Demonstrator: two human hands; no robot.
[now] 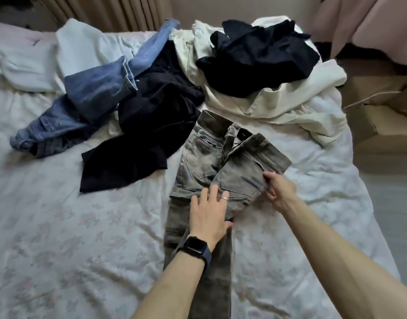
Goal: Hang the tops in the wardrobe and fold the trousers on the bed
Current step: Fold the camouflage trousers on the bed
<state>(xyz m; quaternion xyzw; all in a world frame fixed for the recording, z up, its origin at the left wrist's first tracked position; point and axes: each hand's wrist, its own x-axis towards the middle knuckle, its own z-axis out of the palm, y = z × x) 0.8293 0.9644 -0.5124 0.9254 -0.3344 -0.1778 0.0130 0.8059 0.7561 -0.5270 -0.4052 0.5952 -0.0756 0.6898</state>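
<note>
Grey washed jeans (211, 157) lie lengthwise on the bed (71, 226), waistband away from me, legs running toward the bottom edge of the view. My left hand (209, 212), with a watch on the wrist and a ring on one finger, presses flat on the crotch area with fingers spread. My right hand (278, 189) pinches the right side seam of the jeans near the hip pocket. Beyond them lie blue jeans (87, 100), a black garment (147, 125), a cream top (297, 97) and another dark garment (255, 56).
A white pillow or cover (36, 65) sits at the bed's far left. Cardboard boxes (382, 120) stand on the floor to the right of the bed. Beige curtains (105, 12) hang behind, and pink fabric (370, 26) hangs at the top right.
</note>
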